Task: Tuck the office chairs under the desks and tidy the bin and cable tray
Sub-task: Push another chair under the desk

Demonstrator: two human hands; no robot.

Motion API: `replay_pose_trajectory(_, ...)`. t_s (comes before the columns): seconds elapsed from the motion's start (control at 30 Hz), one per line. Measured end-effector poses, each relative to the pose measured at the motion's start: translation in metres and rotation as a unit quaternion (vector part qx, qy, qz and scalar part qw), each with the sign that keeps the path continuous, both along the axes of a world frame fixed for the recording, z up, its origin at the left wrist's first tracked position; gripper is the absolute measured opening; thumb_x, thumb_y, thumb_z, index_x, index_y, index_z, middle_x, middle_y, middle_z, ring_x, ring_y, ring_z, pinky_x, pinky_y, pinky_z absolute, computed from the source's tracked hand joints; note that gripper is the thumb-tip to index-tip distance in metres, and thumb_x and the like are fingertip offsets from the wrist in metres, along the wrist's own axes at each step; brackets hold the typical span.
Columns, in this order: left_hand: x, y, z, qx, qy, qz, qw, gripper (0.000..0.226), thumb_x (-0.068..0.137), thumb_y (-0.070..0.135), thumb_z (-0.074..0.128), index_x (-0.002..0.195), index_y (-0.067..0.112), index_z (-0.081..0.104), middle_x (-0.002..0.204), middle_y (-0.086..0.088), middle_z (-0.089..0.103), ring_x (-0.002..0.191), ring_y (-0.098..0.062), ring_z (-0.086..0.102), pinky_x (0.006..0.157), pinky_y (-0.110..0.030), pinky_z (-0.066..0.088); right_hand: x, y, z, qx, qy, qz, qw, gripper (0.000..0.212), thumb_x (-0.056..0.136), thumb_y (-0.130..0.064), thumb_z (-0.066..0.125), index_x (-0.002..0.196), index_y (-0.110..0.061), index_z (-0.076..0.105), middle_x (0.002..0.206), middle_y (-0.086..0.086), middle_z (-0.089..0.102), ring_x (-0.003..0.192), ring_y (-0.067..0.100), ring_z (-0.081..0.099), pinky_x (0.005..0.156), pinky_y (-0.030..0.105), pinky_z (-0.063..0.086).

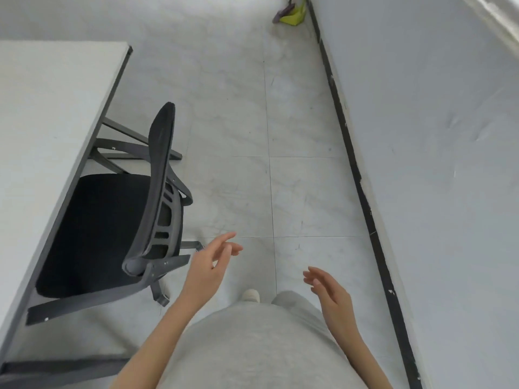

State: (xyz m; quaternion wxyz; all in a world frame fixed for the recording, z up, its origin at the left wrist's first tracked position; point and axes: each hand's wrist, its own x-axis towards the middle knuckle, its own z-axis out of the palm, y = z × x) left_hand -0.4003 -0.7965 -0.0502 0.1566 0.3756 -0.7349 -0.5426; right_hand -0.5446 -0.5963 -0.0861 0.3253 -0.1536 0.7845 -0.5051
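Chair (118, 220): matt black cloth seat, mesh-like backrest, dark grey plastic frame. Desk (50, 113): smooth matt pale top, dark metal legs. Floor (233, 130): smooth marbled tiles, faint sheen. Wall (438, 136): matt grey paint, scuffed black skirting.

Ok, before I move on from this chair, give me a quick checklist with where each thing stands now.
1. Chair tucked under desk: ok, seat partly beneath the edge.
2. Left hand free: ok, open, off the backrest.
3. Right hand free: ok, open, holding nothing.
4. Aisle floor ahead: ok, bare tiles.
5. Yellow-green item by the wall: cannot tell what it is.
6. Bin and cable tray: cannot tell, neither in view.
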Motion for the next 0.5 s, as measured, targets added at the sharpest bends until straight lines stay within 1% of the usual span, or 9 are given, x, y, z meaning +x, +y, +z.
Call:
replay_pose_trajectory(0.07, -0.039, -0.03, 0.011, -0.005, 0.013, -0.008, 1.0, 0.024, 0.096, 0.015, 0.044, 0.116, 0.023, 0.055, 0.089, 0.009, 0.071, 0.089, -0.001, 0.063, 0.075, -0.006, 0.043, -0.025, -0.019, 0.001, 0.007, -0.003, -0.002, 1.0, 0.027, 0.094, -0.008, 0.047, 0.107, -0.025, 0.062, 0.1, -0.011, 0.07, 0.095, 0.004, 0.064, 0.092, 0.04, 0.05)
replay_pose_trajectory(0.13, -0.071, -0.054, 0.015, -0.002, 0.018, -0.004, 1.0, 0.024, 0.096, 0.016, 0.044, 0.115, 0.025, 0.055, 0.091, 0.008, 0.071, 0.089, -0.001, 0.064, 0.074, -0.006, 0.043, -0.055, -0.044, 0.001, 0.01, -0.003, 0.006, 1.0, 0.028, 0.094, -0.008, 0.046, 0.105, -0.027, 0.062, 0.098, -0.012, 0.071, 0.094, 0.004, 0.065, 0.091, 0.04, 0.05)
replay_pose_trajectory(0.2, -0.096, -0.071, 0.013, 0.003, 0.013, 0.007, 1.0, 0.023, 0.093, 0.026, 0.044, 0.113, 0.033, 0.054, 0.091, 0.011, 0.07, 0.09, 0.0, 0.064, 0.075, -0.008, 0.044, -0.09, -0.077, 0.001, 0.01, -0.005, 0.034, 0.999, 0.03, 0.094, -0.007, 0.046, 0.102, -0.031, 0.062, 0.096, -0.012, 0.071, 0.093, 0.004, 0.065, 0.09, 0.037, 0.05)
replay_pose_trajectory(0.27, -0.116, -0.086, 0.007, 0.012, 0.003, 0.041, 0.999, 0.023, 0.093, 0.028, 0.044, 0.11, 0.039, 0.052, 0.095, 0.017, 0.069, 0.091, 0.0, 0.063, 0.078, -0.011, 0.046, -0.13, -0.117, 0.001, 0.012, 0.0, 0.087, 0.996, 0.031, 0.093, -0.006, 0.047, 0.1, -0.033, 0.062, 0.094, -0.014, 0.071, 0.093, 0.003, 0.065, 0.089, 0.034, 0.05)
replay_pose_trajectory(0.37, -0.136, -0.1, -0.003, 0.011, -0.018, 0.138, 0.99, 0.029, 0.095, 0.016, 0.045, 0.108, 0.041, 0.052, 0.09, 0.014, 0.07, 0.09, 0.001, 0.064, 0.08, -0.009, 0.045, -0.188, -0.194, 0.001, 0.002, 0.009, 0.199, 0.98, 0.028, 0.094, -0.007, 0.047, 0.101, -0.031, 0.061, 0.095, -0.011, 0.071, 0.092, 0.003, 0.065, 0.088, 0.033, 0.05)
replay_pose_trajectory(0.43, -0.145, -0.101, -0.008, 0.019, -0.029, 0.233, 0.972, 0.031, 0.095, 0.012, 0.045, 0.107, 0.039, 0.052, 0.089, 0.016, 0.07, 0.088, 0.003, 0.063, 0.078, -0.005, 0.042, -0.216, -0.251, 0.007, -0.006, 0.026, 0.295, 0.955, 0.028, 0.094, -0.009, 0.046, 0.1, -0.032, 0.06, 0.097, -0.013, 0.069, 0.092, 0.003, 0.065, 0.085, 0.027, 0.05)
replay_pose_trajectory(0.5, -0.153, -0.097, -0.007, 0.018, -0.033, 0.321, 0.946, 0.029, 0.095, 0.01, 0.044, 0.111, 0.03, 0.055, 0.094, 0.021, 0.067, 0.087, 0.003, 0.063, 0.077, -0.003, 0.041, -0.229, -0.307, 0.019, -0.021, 0.042, 0.387, 0.921, 0.027, 0.094, -0.009, 0.047, 0.099, -0.032, 0.059, 0.097, -0.016, 0.068, 0.091, 0.0, 0.064, 0.082, 0.019, 0.048)
